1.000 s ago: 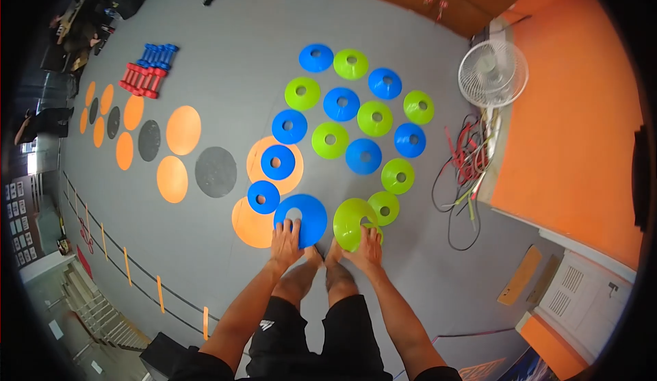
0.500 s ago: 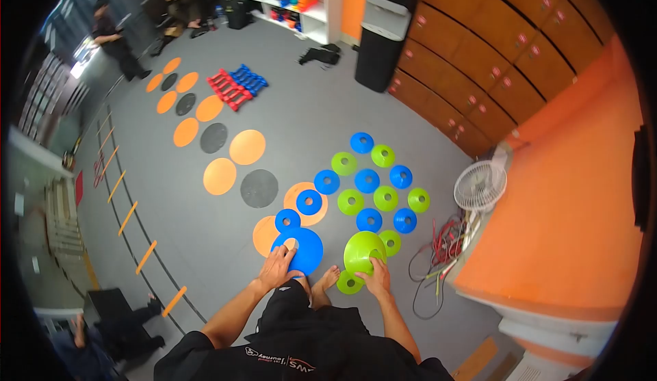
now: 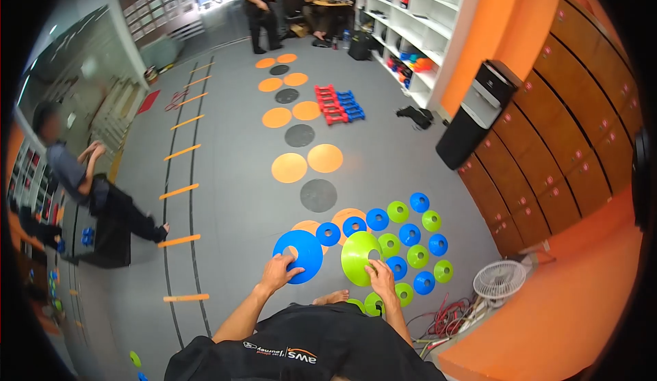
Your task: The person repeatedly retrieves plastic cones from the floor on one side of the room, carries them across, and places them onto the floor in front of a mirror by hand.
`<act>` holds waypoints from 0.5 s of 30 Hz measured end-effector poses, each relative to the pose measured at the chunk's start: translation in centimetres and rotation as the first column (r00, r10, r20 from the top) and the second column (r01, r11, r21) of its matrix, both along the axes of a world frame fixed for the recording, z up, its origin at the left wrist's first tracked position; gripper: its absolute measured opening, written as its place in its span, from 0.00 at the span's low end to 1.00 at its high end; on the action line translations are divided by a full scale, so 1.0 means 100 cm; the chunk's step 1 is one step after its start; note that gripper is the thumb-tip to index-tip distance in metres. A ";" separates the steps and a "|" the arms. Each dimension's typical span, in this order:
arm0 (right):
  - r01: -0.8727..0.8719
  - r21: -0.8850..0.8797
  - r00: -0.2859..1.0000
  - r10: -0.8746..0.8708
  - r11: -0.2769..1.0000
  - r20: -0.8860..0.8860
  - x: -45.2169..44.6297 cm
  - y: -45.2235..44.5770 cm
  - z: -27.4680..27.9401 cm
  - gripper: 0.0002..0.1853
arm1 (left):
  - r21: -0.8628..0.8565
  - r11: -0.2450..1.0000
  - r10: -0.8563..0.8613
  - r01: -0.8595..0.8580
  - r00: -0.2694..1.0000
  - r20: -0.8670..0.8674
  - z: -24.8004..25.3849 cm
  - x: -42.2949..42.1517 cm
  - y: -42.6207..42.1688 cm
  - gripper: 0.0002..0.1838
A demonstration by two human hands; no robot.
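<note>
A large-looking blue disc cone (image 3: 308, 245) is in my left hand (image 3: 277, 273), the thumb and fingers closed on it near its centre hole. In my right hand (image 3: 381, 280) I grip a green disc cone (image 3: 356, 261) by the edge of its hole. Both cones are raised in front of me, side by side and apart. Below and to the right, several blue cones (image 3: 410, 229) and green cones (image 3: 417, 252) lie spread in rows on the floor. A few of these are partly hidden behind my right hand and the held green cone.
Flat orange spots (image 3: 289, 167) and black spots (image 3: 318, 195) run ahead along the floor. An agility ladder (image 3: 179, 191) lies to the left, beside a standing person (image 3: 82, 176). Red and blue dumbbells (image 3: 335, 104), a fan (image 3: 498, 280), cables (image 3: 448, 316) and lockers (image 3: 547, 152) are around.
My view has swung to the left, bringing the ladder and the standing person further in. Both hands still hold their cones, and the green one is tilted differently.
</note>
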State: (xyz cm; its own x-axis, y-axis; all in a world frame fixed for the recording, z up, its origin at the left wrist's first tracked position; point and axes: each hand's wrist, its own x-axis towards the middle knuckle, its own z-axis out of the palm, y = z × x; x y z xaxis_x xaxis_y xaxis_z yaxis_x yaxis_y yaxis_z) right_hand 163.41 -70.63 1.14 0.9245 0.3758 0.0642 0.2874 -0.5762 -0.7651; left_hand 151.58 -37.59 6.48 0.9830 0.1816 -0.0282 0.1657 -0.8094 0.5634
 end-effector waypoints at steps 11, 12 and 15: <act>-0.306 0.006 0.940 0.301 0.952 0.161 -0.185 0.010 0.053 0.15 | -0.034 0.976 0.215 -0.214 0.946 0.244 0.002 -0.227 -0.026 0.22; -0.284 0.007 0.950 0.280 0.959 0.135 -0.208 -0.001 0.051 0.15 | -0.040 0.975 0.223 -0.220 0.944 0.243 -0.003 -0.251 -0.030 0.23; -0.199 -0.008 0.979 0.199 0.980 0.045 -0.260 -0.027 0.060 0.16 | -0.067 0.967 0.255 -0.246 0.942 0.217 -0.003 -0.303 -0.048 0.23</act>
State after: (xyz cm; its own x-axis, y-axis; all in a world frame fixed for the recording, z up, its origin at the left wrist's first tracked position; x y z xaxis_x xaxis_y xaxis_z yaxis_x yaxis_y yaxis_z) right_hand 137.46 -73.32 7.16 0.8271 0.5526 0.1025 0.4307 -0.5062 -0.7472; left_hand 121.33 -42.35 6.19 0.8880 0.4259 0.1734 0.2278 -0.7349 0.6388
